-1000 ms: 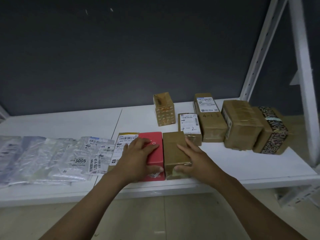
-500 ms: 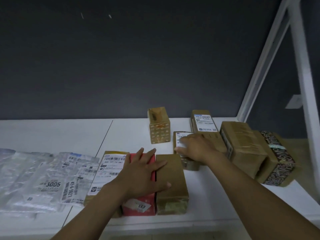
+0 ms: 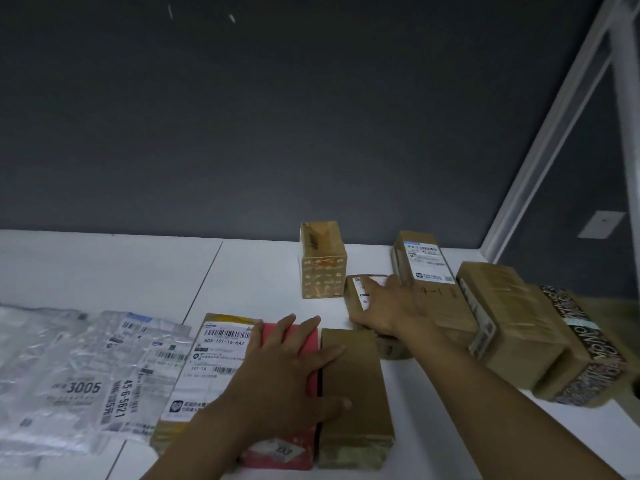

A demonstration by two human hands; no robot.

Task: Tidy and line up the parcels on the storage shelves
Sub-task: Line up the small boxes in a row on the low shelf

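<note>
Eight boxes (image 3: 353, 393); several plastic bags (image 3: 69, 375); left hand (image 3: 287, 372); right hand (image 3: 391, 306)

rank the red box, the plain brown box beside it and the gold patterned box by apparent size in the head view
1. plain brown box and red box: look alike; the left hand covers much of the red one, so unranked.
2. gold patterned box: smallest, though also farthest from the camera.

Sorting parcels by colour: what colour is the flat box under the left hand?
Red; the flat red cardboard box shows best in the head view.
</note>
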